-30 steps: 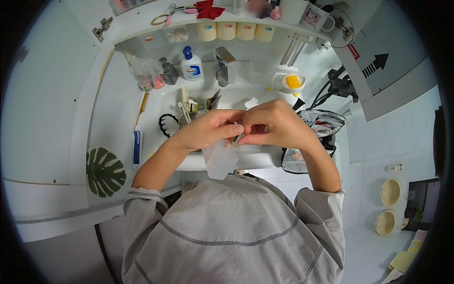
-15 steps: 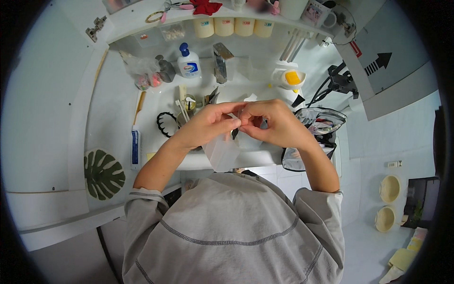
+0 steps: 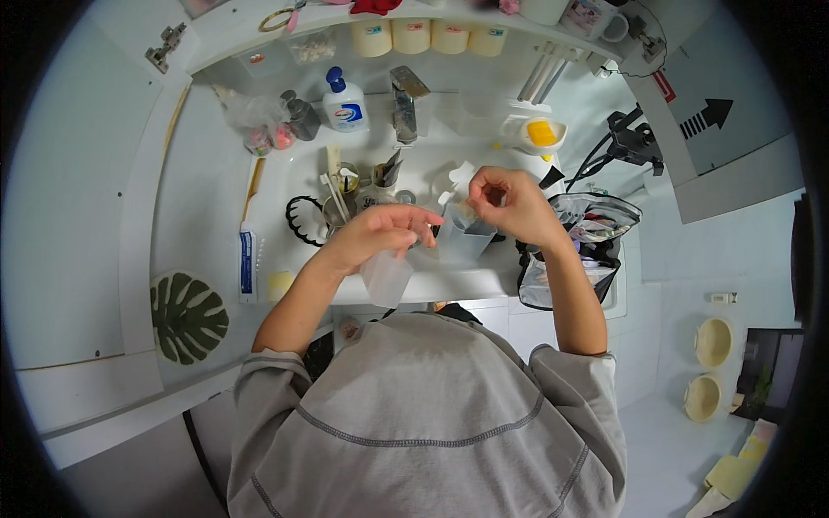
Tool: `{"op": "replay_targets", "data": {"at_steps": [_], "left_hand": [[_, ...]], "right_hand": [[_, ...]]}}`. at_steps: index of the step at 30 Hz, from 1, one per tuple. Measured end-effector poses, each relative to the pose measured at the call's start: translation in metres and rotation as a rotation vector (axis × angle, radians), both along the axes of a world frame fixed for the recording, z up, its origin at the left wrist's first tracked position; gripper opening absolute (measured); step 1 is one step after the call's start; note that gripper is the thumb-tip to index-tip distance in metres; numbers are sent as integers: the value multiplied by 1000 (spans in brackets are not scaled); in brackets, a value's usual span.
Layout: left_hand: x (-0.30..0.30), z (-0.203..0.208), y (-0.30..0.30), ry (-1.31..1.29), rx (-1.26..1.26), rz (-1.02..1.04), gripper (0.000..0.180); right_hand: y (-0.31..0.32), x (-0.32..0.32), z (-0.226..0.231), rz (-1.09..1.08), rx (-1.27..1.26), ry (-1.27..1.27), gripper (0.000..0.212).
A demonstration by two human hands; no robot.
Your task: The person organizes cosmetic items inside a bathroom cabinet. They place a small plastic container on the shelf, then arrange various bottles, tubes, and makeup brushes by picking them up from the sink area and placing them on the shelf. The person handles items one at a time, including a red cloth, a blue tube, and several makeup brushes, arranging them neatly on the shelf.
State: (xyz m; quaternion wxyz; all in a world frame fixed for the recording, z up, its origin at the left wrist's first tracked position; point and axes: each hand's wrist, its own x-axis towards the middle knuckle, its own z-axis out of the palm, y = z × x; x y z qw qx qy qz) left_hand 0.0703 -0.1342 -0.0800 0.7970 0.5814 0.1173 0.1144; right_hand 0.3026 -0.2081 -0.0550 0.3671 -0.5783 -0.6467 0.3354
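My left hand (image 3: 373,235) is over the front of the sink, its fingers curled round a small translucent plastic box (image 3: 386,278) that hangs tilted below the palm. To its right, my right hand (image 3: 520,209) is closed in a pinch. Whatever lies between the thumb and finger is too small to make out. Just under the right hand stands another translucent container (image 3: 467,240), partly hidden by it. Near the left hand are a cup of toothbrushes (image 3: 335,210), a holder with dark flat items (image 3: 380,192) and a black wavy headband (image 3: 302,221).
A faucet (image 3: 405,108) rises behind the sink (image 3: 432,289), beside a blue-capped pump bottle (image 3: 345,105). An unzipped pouch (image 3: 566,276) stands at right. Toothpaste (image 3: 248,263) lies on the left rim. An orange soap bar (image 3: 542,133) sits in its dish. A shelf (image 3: 250,39) overhangs the back.
My hands have moved apart: the right went right and slightly up, the left a little down. The container under my right hand shows more. The whole view has shifted slightly.
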Motion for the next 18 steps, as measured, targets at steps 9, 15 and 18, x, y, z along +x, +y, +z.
{"op": "replay_targets", "data": {"at_steps": [9, 15, 18], "left_hand": [[-16, -16, 2, -144, -228, 70, 42], [-25, -9, 1, -242, -205, 136, 42], [-23, 1, -1, -304, -215, 124, 42]], "right_hand": [[35, 54, -217, 0, -360, -1038, 23], [17, 27, -169, 183, -565, -799, 47], [-2, 24, -168, 356, -536, -919, 45]]}}
